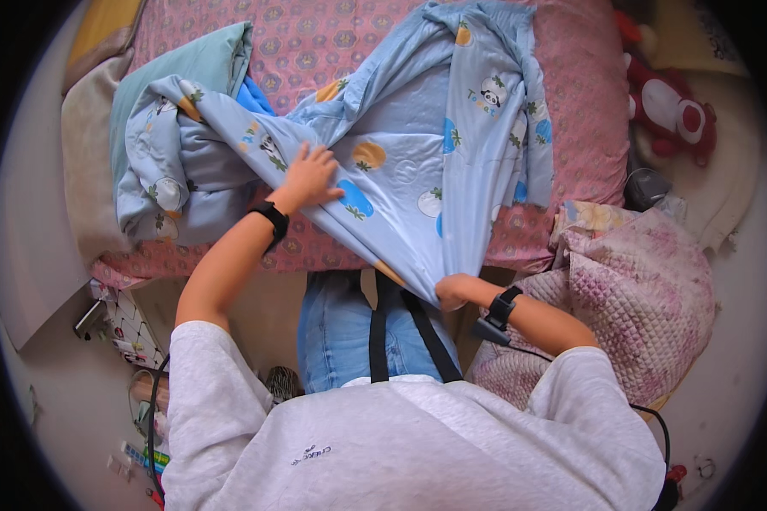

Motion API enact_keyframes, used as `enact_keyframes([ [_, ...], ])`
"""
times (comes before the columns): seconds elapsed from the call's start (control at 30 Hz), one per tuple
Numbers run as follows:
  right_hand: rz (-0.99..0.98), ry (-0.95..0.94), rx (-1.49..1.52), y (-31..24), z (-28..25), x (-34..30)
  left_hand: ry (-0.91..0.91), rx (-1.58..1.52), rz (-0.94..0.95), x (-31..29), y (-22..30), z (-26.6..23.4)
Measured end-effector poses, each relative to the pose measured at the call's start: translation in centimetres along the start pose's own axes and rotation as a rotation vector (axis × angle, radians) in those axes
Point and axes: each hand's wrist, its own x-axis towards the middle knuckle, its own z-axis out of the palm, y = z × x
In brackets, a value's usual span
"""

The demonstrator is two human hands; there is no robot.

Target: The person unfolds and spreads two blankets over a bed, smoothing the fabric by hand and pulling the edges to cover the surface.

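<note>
A light blue cloth (pixel 392 157) printed with pandas and orange and blue round shapes lies rumpled across the bed. Whether it is a cover or a garment I cannot tell. My left hand (pixel 313 176) rests on its left part, fingers spread over the fabric. At the front edge of the bed, my right hand (pixel 457 291) is closed round a gathered corner of the cloth, pulled taut toward my body. Folds run from that corner up to the far side. On the left, part of the cloth lies bunched beside a folded teal-green fabric (pixel 217 60).
Under the cloth is a bed with a pink patterned sheet (pixel 307 38). A quilted pink-and-white cover (pixel 631 289) is heaped at the right, below a red plush toy (pixel 673 111). A patterned box (pixel 136 328) and small items lie on the floor at the left.
</note>
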Motion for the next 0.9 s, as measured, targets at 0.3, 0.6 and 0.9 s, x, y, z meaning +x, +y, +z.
enact_keyframes([
  [0.3, 0.184, -0.02, 0.224, 8.4, -1.0, 1.2, -0.43, 0.087, -0.05, -5.5, 3.4, 1.9],
  [0.6, -0.141, 1.415, 0.075, 7.4, -17.9, 7.5, -0.208, -0.066, -0.17, -6.5, 4.0, -1.0],
  [0.9, -0.284, 0.895, 0.163, 1.0, -16.1, 6.2, -0.288, -0.184, -0.508, -7.7, 2.6, -5.1],
])
